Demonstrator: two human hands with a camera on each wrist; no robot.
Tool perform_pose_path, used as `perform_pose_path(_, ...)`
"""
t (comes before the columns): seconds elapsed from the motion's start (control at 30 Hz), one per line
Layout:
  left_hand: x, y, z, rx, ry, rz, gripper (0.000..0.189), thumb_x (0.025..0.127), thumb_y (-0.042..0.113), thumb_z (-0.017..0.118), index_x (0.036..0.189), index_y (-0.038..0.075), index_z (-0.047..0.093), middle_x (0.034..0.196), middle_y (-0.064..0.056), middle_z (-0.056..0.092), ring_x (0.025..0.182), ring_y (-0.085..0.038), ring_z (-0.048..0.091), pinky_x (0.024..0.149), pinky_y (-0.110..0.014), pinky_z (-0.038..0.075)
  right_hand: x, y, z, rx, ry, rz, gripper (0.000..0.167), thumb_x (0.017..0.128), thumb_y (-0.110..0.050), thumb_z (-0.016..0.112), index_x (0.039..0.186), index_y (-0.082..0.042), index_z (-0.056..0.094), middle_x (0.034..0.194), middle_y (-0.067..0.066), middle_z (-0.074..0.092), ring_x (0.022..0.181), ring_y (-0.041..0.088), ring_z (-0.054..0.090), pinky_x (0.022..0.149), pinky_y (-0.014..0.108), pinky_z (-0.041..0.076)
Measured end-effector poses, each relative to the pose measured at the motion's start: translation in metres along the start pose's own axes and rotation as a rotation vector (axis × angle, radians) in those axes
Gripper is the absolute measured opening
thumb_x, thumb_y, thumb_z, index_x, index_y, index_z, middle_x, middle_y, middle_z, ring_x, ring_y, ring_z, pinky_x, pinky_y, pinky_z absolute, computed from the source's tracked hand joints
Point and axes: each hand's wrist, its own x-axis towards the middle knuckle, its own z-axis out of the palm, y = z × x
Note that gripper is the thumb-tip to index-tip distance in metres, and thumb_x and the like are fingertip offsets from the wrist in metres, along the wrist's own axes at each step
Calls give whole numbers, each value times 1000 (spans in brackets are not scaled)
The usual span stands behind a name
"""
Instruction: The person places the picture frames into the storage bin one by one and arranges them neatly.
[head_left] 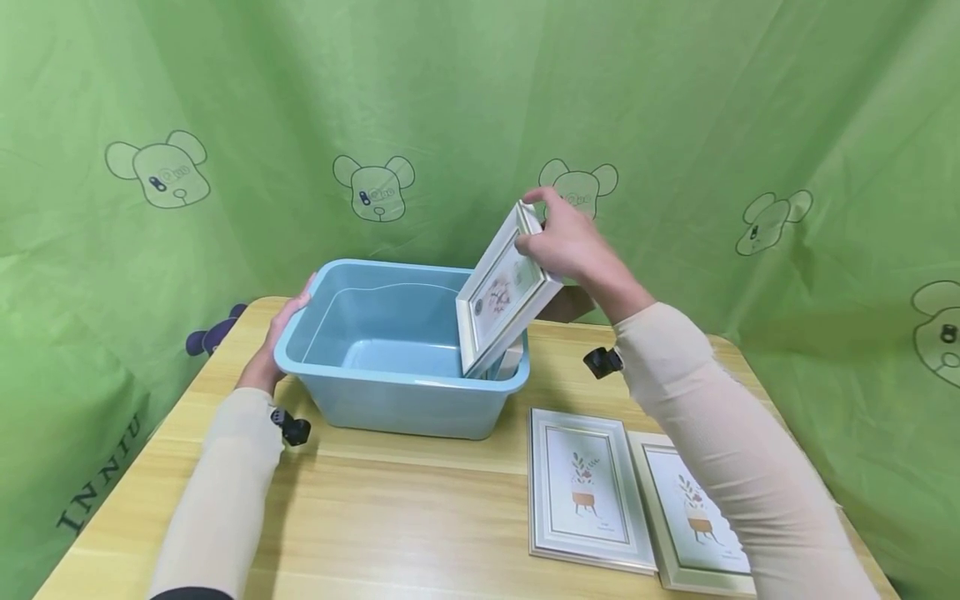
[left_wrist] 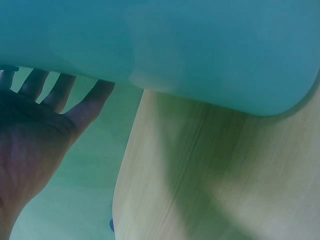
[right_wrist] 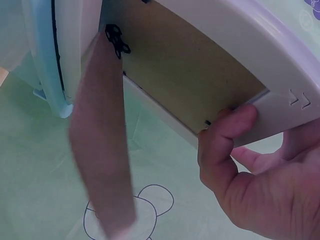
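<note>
My right hand (head_left: 566,237) grips the upper end of a white picture frame (head_left: 501,287) with a pink floral print. The frame leans at a slant over the right end of the light blue plastic basin (head_left: 397,408), its lower end inside. From behind, the right wrist view shows its brown backing (right_wrist: 185,65), fingers curled over the edge, and the stand flap (right_wrist: 102,135) swung out. A pale frame edge (head_left: 512,360) shows in the basin beneath it. My left hand (head_left: 281,333) rests against the basin's left side, fingers (left_wrist: 59,92) extended and their tips hidden by the basin.
Two picture frames with potted-plant prints lie face up side by side on the wooden table (head_left: 405,508): a white one (head_left: 555,533) and a cream one (head_left: 667,554), partly covered by my right forearm. A green curtain (head_left: 465,100) surrounds the table.
</note>
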Motion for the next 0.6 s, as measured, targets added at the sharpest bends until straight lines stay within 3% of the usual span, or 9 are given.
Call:
perform_pose_path(0.27,0,0,1,3,-1,-7,56,104,26,12,155,16,-10,163,4,-17,150,-15,-19,122,-38,-13,4,-5,4,-104,1,9,67,92,-22,56,151,-24,27,123,15,55,88,27,65,63,31,58)
perform_pose_path(0.6,1,0,0,7,-14,-4,57,104,27,13,155,17,-11,163,4,-17,149,-15,-19,122,-39,-14,12,3,20,-133,8,9,66,93,-18,55,152,-16,25,115,20,53,74,27,67,51,32,58)
